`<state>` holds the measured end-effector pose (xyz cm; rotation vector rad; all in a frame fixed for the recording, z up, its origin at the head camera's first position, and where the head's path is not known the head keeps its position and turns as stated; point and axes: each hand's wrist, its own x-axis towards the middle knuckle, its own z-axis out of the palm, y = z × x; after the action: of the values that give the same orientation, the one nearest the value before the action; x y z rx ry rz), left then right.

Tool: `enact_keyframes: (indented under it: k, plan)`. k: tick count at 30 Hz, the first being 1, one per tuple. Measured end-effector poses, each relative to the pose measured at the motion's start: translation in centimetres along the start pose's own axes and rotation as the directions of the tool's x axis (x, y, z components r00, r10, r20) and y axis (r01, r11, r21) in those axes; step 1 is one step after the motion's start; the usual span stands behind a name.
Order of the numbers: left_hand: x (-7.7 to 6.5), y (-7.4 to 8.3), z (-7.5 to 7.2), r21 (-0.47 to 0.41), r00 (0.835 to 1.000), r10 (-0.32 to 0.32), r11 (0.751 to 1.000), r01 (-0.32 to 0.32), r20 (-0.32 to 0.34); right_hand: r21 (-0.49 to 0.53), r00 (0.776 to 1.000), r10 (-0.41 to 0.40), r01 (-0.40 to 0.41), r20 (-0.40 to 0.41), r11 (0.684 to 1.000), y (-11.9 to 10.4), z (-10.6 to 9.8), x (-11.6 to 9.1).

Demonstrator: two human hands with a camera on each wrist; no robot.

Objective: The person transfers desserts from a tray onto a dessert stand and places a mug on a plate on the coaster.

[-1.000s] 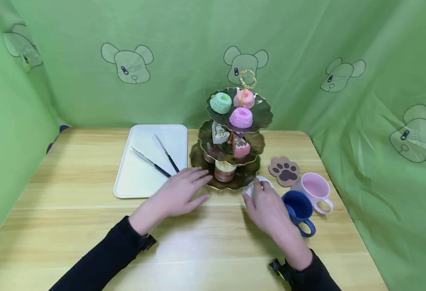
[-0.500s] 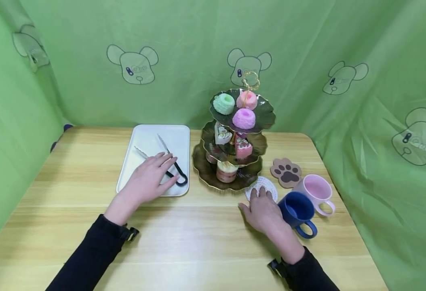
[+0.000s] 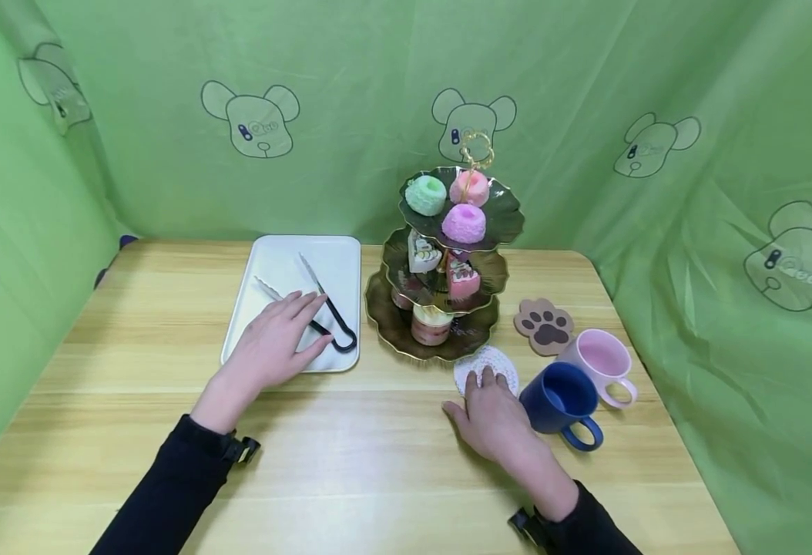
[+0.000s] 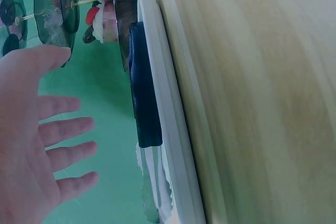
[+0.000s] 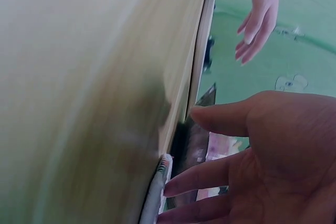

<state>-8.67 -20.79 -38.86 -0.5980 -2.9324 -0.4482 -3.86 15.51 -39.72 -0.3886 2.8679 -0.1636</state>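
Observation:
Above the white tray (image 3: 260, 266), my left hand (image 3: 270, 339) has its fingers spread and holds nothing. Tongs (image 3: 340, 316) with black handles and pale serrated arms lie on that tray, partly behind the hand. In the left wrist view, a gap shows between the fingers and the tongs' black handle (image 4: 144, 87). My right hand (image 3: 494, 420) touches a white round coaster (image 3: 489, 361) with extended fingertips, its thumb out to the left. The right wrist view shows the coaster's edge (image 5: 155, 192) flat on the table, right at the fingertips.
Behind the coaster stands a three-tier stand (image 3: 385, 320) with toy cakes, including a purple one (image 3: 464, 223). A brown paw-print coaster (image 3: 532, 310), a pink mug (image 3: 603, 351) and a blue mug (image 3: 551, 405) sit at the right. Green curtain (image 3: 350, 69) surrounds the table.
My left hand has moved left, from beside the stand to above the tray, uncovering the tongs' bend. The white coaster has slid a little left and toward me under my right fingertips.

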Motion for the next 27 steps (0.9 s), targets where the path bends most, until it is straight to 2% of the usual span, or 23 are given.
enact_keyframes:
  k: [4, 11, 19, 27]
  plan:
    - [-0.1, 0.0, 0.0, -0.010, 1.000, -0.019, 1.000, 0.019, -0.002, -0.016, 0.999, -0.044, 0.044, -0.024, 0.999, -1.2, 0.2, -0.7]
    - [-0.4, 0.0, 0.1, -0.021, 0.999, -0.046, 0.999, 0.046, 0.004, -0.001, 0.991, -0.132, 0.132, -0.003, 0.991, -3.5, 0.4, -1.8]
    - [-0.4, -0.2, 0.2, -0.016, 0.998, -0.054, 0.998, 0.054, 0.012, -0.022, 0.971, -0.239, 0.239, -0.011, 0.971, -6.3, 0.8, -2.2]
    - [-0.2, 0.0, 0.4, -0.012, 0.999, -0.040, 0.999, 0.040, 0.016, -0.072, 0.945, -0.327, 0.326, -0.015, 0.943, -9.0, 1.0, -1.7]
